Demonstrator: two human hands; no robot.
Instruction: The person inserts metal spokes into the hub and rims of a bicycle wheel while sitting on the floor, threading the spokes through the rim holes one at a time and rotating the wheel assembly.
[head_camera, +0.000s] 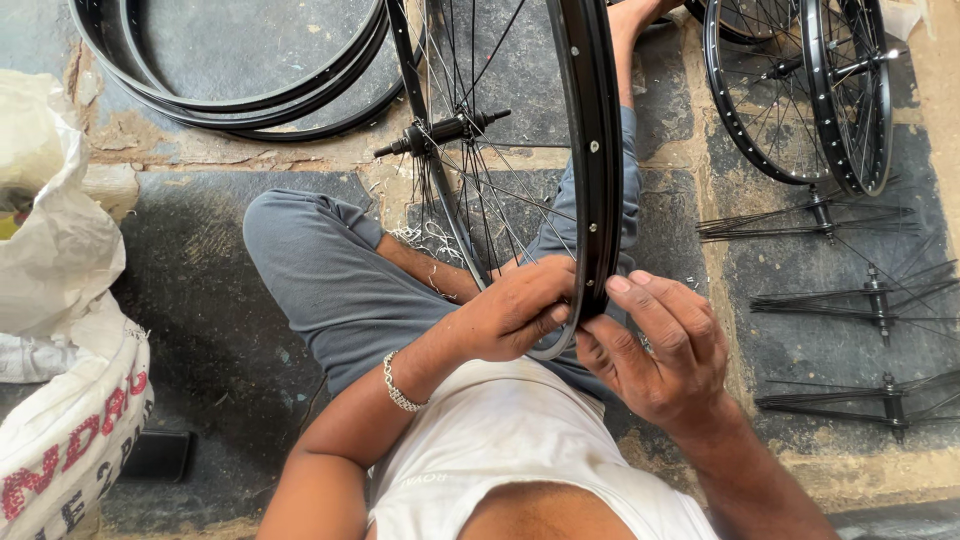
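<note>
Wheel (590, 150): black bicycle rim with thin spokes and a hub (445, 130), stood upright on edge between the seated person's legs, running from 12 o'clock down to the hands at centre.
Handling: I'd judge it light and stiff at the rim, with smooth, maybe slippery paint; the spokes look thin and bendable, so the rim edge is the place to hold.
Floor (200, 300): dark worn stone; loose rims (230, 100) at 11 o'clock, finished wheels (800, 90) at 1 o'clock, spoked hubs (830, 215) laid out at 3 o'clock, white sack (60, 330) at 9 o'clock.
Left hand (515, 310): forearm angled up from 7 o'clock, wrist bent, grip closed on the rim's lower inner edge.
Right hand (665, 345): coming in from 5 o'clock, fingers bunched, pinching the rim's outer edge.
</note>
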